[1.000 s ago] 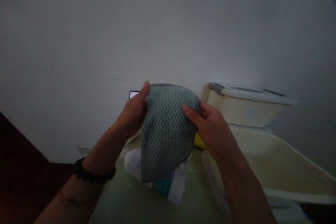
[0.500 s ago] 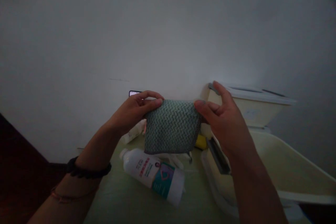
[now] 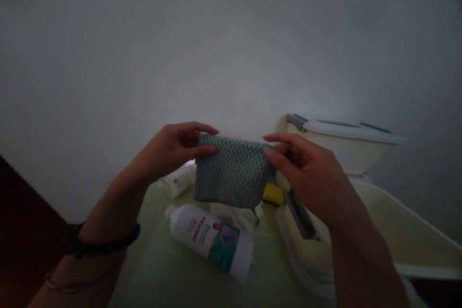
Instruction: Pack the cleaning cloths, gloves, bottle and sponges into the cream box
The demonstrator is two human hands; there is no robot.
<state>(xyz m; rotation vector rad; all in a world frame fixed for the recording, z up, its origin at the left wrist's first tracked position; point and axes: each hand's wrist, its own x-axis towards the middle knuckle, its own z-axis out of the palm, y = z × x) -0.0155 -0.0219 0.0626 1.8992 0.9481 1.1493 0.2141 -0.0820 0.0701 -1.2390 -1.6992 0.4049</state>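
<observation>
A folded green-grey woven cleaning cloth [image 3: 231,171] with a dark checked edging hangs upright between my two hands. My left hand [image 3: 180,144] pinches its upper left corner between thumb and fingers. At the upper right corner, my right hand [image 3: 301,163] grips it with the thumb in front and fingers behind. A small loop dangles from the cloth's lower right corner. Just below lies a white bottle [image 3: 211,240] on its side, with a teal and purple label. White items behind the bottle are partly hidden by the cloth.
The green tabletop [image 3: 155,260] carries a smaller white bottle [image 3: 178,180] on the left and a yellow object [image 3: 273,195] by my right hand. On the right stand a lidded cream storage box [image 3: 339,151] and an open cream bin [image 3: 404,221]. A wall rises behind.
The cloth has shifted slightly left and up, and its edging now shows more. My left hand moved left with it. My right index finger came down onto the cloth's top side.
</observation>
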